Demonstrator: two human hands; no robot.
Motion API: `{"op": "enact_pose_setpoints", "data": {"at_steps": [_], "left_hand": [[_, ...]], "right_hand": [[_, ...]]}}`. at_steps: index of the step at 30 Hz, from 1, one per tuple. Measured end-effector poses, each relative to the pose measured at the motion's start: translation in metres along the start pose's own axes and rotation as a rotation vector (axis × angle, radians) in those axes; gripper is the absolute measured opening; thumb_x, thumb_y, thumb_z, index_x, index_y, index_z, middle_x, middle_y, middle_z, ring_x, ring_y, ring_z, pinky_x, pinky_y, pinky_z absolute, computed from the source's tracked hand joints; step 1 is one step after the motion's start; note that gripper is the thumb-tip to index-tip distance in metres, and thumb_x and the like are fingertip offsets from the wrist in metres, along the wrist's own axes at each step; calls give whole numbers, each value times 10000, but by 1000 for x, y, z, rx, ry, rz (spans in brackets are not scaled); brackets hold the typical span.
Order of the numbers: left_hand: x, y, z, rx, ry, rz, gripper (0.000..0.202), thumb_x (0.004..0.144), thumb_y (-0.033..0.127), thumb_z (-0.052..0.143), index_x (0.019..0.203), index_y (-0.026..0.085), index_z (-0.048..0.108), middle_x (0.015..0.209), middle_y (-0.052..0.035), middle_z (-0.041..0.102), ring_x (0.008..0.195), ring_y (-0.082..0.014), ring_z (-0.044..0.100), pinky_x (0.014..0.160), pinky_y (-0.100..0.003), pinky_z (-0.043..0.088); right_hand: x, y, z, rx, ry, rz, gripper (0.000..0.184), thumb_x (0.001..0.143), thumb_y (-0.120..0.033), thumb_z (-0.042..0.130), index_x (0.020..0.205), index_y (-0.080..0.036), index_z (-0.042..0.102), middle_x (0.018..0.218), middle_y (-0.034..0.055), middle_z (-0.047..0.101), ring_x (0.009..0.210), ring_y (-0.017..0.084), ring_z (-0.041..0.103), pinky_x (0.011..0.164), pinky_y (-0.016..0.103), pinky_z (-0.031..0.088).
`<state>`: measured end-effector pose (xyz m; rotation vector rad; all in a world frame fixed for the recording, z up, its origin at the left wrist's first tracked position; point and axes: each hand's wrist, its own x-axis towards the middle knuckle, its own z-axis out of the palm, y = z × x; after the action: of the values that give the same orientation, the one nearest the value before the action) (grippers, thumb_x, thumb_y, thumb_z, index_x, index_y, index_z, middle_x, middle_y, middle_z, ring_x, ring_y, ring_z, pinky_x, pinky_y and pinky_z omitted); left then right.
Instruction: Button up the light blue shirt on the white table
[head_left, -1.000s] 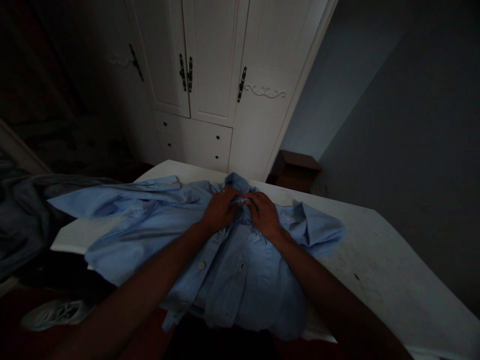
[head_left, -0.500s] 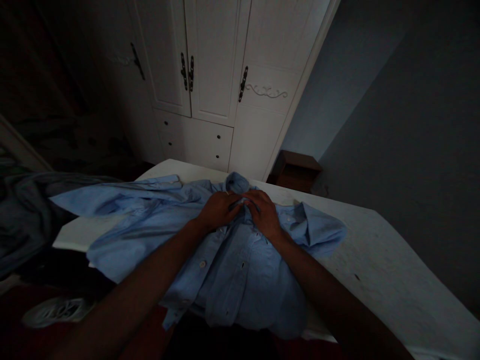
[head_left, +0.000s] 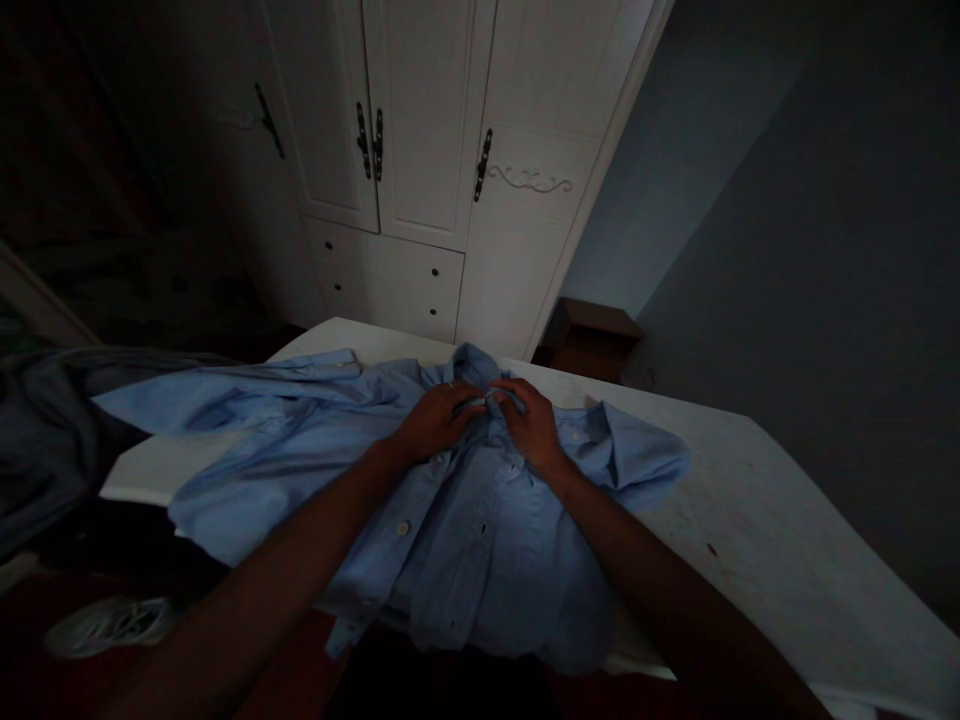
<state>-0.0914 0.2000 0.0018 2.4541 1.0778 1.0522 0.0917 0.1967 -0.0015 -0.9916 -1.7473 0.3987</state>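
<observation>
Both arms reach forward over the blue shirt (head_left: 450, 520) spread on the white table (head_left: 757, 540), the left hand (head_left: 435, 420) and right hand (head_left: 534, 425) meeting fingertip to fingertip, pinching cloth just below the collar (head_left: 474, 362), hardly shifted from half a second ago.

No writing, label, brand, number or sign can be read anywhere in the dim view: not on the light blue button-up cotton shirt (head_left: 450, 500) under the fingers, nor on the white panelled wooden wardrobe (head_left: 450, 150) beyond the fingers, whose doors bear only a carved scroll.
</observation>
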Motion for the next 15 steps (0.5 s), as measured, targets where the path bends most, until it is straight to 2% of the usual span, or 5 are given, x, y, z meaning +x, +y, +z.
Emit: {"op": "enact_pose_setpoints", "data": {"at_steps": [3, 6, 10, 15], "left_hand": [[0, 1, -2, -5, 61, -26, 289, 918, 391, 498, 1093, 204, 633, 1049, -71, 688, 1005, -212, 631, 918, -348, 481], [0, -1, -5, 58, 174, -62, 297, 899, 382, 523, 1112, 199, 621, 1069, -78, 676, 1003, -224, 624, 920, -373, 477], [2, -5, -15, 118, 426, -147, 307, 884, 399, 552, 1075, 172, 631, 1029, -85, 668, 968, -224, 620, 910, -374, 471], [1, -12, -36, 102, 768, -309, 294, 889, 414, 534, 1031, 178, 636, 1033, -81, 647, 977, -210, 599, 864, -337, 480]], "right_hand": [[1, 2, -1, 65, 149, 70, 200, 881, -327, 550, 987, -218, 680, 988, 45, 702, 968, 205, 633, 912, 360, 480], [2, 3, -2, 142, 267, 122, 207, 866, -339, 561, 980, -196, 656, 958, 46, 685, 924, 196, 624, 880, 348, 481], [6, 4, -7, 198, 411, 172, 233, 845, -370, 582, 965, -180, 644, 926, 40, 666, 872, 178, 603, 834, 324, 474], [18, 10, -29, 244, 591, 212, 275, 792, -432, 633, 888, -175, 650, 846, 22, 661, 815, 163, 589, 797, 309, 466]]}}
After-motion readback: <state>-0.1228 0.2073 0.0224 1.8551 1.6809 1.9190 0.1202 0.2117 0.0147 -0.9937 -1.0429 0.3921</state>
